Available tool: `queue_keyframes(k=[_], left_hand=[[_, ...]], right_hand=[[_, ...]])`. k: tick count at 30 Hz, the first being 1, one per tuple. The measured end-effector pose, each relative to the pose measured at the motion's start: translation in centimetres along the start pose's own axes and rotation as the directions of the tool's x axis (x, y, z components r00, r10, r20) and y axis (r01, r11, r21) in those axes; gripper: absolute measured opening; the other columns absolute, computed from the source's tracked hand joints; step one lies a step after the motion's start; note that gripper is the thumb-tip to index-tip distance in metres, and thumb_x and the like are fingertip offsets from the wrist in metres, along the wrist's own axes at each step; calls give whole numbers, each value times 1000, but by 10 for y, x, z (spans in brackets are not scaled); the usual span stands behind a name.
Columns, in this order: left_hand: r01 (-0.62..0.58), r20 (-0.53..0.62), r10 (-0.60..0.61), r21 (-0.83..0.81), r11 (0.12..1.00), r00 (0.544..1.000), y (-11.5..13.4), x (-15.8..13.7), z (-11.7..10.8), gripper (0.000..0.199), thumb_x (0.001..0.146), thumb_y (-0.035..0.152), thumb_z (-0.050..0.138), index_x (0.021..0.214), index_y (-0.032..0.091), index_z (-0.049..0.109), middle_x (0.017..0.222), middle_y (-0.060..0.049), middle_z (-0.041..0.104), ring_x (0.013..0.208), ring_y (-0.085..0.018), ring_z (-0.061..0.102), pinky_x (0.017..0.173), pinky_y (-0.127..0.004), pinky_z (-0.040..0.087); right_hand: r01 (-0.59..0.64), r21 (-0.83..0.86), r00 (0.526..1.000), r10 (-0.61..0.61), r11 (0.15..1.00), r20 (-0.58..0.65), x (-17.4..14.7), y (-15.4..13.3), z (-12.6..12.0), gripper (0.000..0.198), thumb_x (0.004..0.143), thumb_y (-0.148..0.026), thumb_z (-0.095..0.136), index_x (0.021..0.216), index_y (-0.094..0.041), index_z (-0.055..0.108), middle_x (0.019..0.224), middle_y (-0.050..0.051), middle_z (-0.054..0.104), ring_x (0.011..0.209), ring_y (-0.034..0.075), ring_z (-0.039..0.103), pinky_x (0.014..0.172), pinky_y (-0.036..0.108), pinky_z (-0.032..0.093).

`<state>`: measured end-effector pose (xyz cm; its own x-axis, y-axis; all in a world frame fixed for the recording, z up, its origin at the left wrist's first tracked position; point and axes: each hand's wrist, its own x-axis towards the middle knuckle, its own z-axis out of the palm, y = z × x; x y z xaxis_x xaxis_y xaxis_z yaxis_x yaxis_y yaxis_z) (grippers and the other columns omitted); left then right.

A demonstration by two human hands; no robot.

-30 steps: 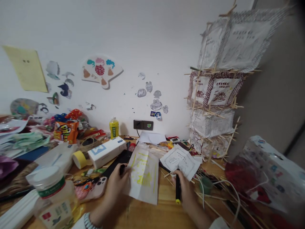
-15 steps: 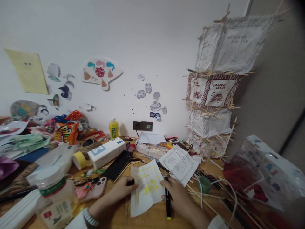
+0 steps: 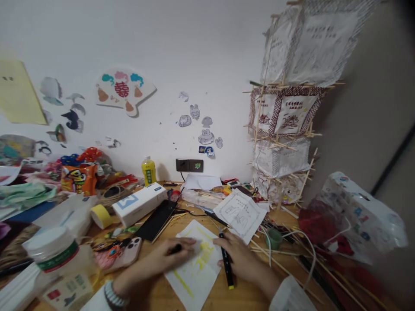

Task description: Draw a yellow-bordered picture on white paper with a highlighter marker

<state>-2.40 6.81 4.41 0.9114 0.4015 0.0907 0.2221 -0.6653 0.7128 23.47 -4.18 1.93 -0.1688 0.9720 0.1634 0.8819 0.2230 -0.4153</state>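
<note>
A white paper sheet [image 3: 189, 283] with yellow marker strokes lies on the wooden table, one corner pointing toward me. The fingers of my left hand [image 3: 170, 255] rest on its left edge, and a small black cap [image 3: 175, 249] is tucked in that hand. My right hand [image 3: 238, 255], at the sheet's right edge, holds a black marker [image 3: 227, 270] between thumb and fingers. The marker's yellow end points down toward me. Just beyond, a second sheet [image 3: 240, 214] carries a line drawing and writing.
A tiered paper-and-stick lantern [image 3: 283, 110] stands at the back right. Thin sticks and a white cable [image 3: 313, 255] lie right of my hand. To the left are a phone [image 3: 132, 252], a lidded jar [image 3: 63, 272], yellow tape [image 3: 101, 216] and a white box [image 3: 139, 205].
The yellow-marked sheet has turned on the table, and my left fingers have moved further over it. My right hand still holds the marker. The whole view has shifted slightly.
</note>
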Motion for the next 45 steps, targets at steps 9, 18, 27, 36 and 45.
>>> queue_keyframes(k=[9, 18, 27, 36, 45], left_hand=[[-92, 59, 74, 439, 894, 996, 23, 6, 23, 28, 90, 39, 55, 107, 21, 68, 117, -13, 66, 111, -33, 58, 96, -46, 42], [-249, 69, 251, 523, 815, 966, 43, 11, 46, 19, 85, 24, 59, 104, 24, 63, 124, -7, 62, 112, -27, 56, 96, -39, 43], [-187, 2, 219, 527, 829, 976, 19, 26, 72, 39, 91, 38, 55, 124, 18, 58, 132, -15, 56, 118, -33, 52, 98, -49, 42], [-180, 40, 186, 504, 844, 982, 21, 15, 69, 46, 87, 30, 58, 130, 15, 54, 138, -18, 52, 122, -36, 50, 102, -54, 40], [-161, 34, 165, 493, 855, 986, 19, 12, 72, 56, 86, 36, 61, 136, 17, 48, 141, -20, 47, 123, -38, 48, 100, -57, 40]], right_hand=[[-36, -17, 991, 33, 999, -130, 5, 14, 7, 51, 72, -8, 67, 121, -21, 59, 122, 11, 59, 114, 26, 53, 96, 37, 39], [-39, 25, 982, 43, 999, -182, 2, 10, 11, 44, 75, -9, 63, 117, -19, 60, 115, 12, 60, 109, 27, 55, 93, 39, 42], [152, 205, 881, -39, 967, -471, 6, 32, 28, 40, 86, -30, 49, 123, -18, 54, 113, 11, 67, 106, 26, 61, 94, 39, 47], [15, 360, 922, 126, 933, -365, 5, 18, 18, 20, 76, -22, 56, 94, -21, 66, 91, 5, 73, 85, 21, 68, 77, 33, 53], [-115, 368, 942, 219, 923, -253, 3, 1, 16, 15, 79, -18, 52, 69, -21, 62, 67, -1, 66, 66, 16, 61, 64, 27, 48]])
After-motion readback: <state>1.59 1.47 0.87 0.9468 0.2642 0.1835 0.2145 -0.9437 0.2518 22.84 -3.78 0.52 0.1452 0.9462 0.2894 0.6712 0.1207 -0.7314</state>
